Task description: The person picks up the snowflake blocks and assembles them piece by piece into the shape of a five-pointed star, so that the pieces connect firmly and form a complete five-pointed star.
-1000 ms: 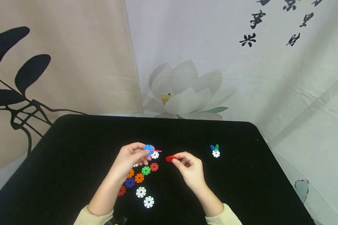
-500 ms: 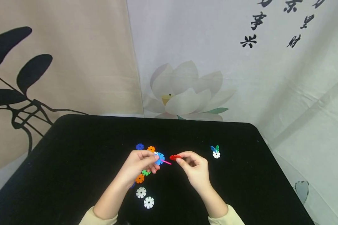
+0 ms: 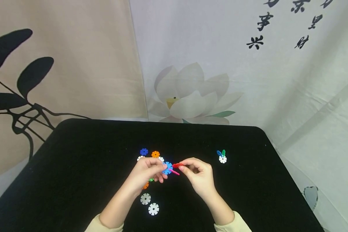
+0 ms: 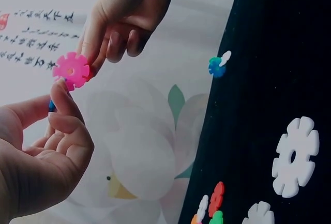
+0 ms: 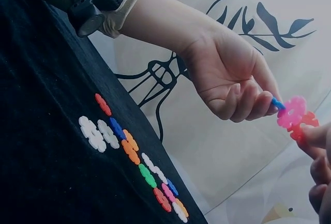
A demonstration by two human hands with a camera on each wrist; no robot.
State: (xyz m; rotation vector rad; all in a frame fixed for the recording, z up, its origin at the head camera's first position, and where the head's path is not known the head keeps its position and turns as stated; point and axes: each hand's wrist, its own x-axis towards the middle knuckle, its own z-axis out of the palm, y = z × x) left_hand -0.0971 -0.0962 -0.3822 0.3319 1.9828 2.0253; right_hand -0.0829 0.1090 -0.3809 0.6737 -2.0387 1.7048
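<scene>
As left fingers (image 3: 156, 169) pinch a blue disc (image 3: 168, 165), both forearms (image 3: 121, 200) slant inward

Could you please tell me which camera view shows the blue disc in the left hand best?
The head view: the blue disc shows its notched face there, though the left hand covers part. The left wrist view shows only a sliver of edge; the right wrist view shows it edge-on, against the pink disc.

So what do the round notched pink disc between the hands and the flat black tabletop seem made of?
The round notched pink disc looks like smooth moulded plastic, probably, with even colour and clean slots. The flat black tabletop seems covered in matt fabric, perhaps velvet: it shows little shine and pale specks.
</scene>
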